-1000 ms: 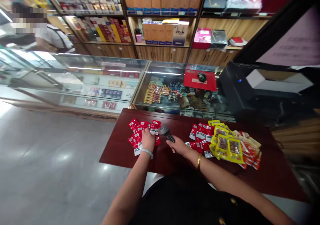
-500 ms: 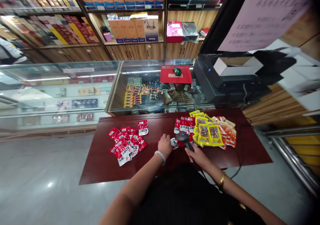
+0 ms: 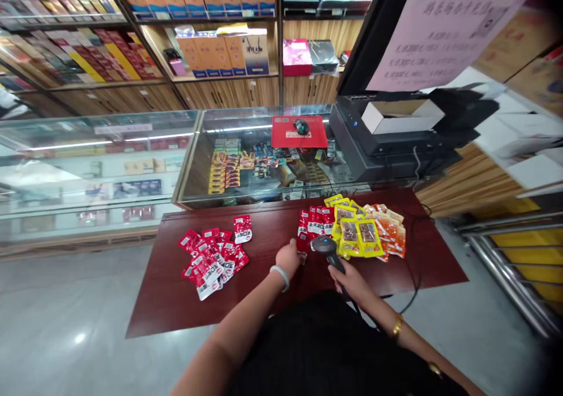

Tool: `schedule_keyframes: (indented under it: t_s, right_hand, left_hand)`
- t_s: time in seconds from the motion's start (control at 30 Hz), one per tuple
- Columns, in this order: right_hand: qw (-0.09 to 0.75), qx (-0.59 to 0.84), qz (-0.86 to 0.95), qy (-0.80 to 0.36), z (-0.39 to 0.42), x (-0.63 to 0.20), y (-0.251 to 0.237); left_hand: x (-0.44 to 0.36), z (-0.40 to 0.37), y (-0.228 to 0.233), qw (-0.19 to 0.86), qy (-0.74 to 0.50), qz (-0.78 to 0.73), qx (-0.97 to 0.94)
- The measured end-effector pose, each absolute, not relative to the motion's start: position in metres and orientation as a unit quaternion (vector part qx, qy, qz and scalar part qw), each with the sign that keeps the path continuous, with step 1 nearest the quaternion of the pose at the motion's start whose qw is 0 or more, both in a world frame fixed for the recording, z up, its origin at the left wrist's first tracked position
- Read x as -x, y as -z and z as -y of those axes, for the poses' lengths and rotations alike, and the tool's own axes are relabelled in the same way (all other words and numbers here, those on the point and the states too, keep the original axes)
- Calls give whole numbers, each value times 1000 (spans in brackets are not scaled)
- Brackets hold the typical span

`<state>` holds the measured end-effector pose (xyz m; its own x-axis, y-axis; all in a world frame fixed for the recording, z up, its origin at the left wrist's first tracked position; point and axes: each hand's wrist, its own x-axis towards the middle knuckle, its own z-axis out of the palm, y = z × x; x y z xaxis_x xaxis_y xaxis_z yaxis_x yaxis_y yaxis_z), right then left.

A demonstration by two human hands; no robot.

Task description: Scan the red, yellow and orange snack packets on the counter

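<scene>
My right hand (image 3: 349, 278) is wrapped round the handle of a black barcode scanner (image 3: 324, 245), whose head points left over some red snack packets (image 3: 320, 219). Beside it, my left hand (image 3: 288, 257) pinches the edge of a red packet (image 3: 302, 243) close under the scanner head; the fingertips are partly hidden. Yellow snack packets (image 3: 358, 232) overlap the red ones on the right, with orange packets (image 3: 391, 230) beyond them. To the left lies a loose pile of red-and-white packets (image 3: 209, 261), and one single packet (image 3: 243, 229) sits apart from it.
The packets lie on a dark red tabletop (image 3: 268, 293). Behind it stands a glass display counter (image 3: 189, 167) bearing a red mat (image 3: 281, 138) and a mouse (image 3: 301, 127). A black machine (image 3: 387, 141) is at the right, and the scanner's cable (image 3: 416, 290) trails nearby.
My left hand has turned and now grips a red packet by its edge, with more of its red side showing near the scanner. The whole view has shifted slightly, moving things leftward.
</scene>
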<state>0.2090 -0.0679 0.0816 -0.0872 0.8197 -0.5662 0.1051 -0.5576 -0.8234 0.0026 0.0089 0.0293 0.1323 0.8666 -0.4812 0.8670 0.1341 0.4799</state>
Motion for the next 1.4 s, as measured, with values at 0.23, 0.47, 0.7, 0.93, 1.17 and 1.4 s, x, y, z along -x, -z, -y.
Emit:
schedule_keyframes:
  t_s: [0.23,0.47,0.7,0.93,1.17,1.4]
  right_hand:
    - [264,553,428,-664,40,-183,-95]
    - [201,486,490,-695,12,-126,-90]
    - [154,452,519,-709,-1,-72,-85]
    - [135,407,557,-711,-11,-28,-94]
    - [151,399,551,-717,-10,-29,-105]
    - [188,445,515,-708,-5,-78,-107]
  left_hand:
    - [40,8,-26,450,-139,-699,-538]
    - [75,17,-26,436,-206,-728,-487]
    - [128,28,-26,368,-234,-790,-430]
    - [190,29,-37,290,-225,-851,-375]
    - [189,32,-46,164,-224,-852,-444]
    - [121,3,-50,233,-210,-787,-530]
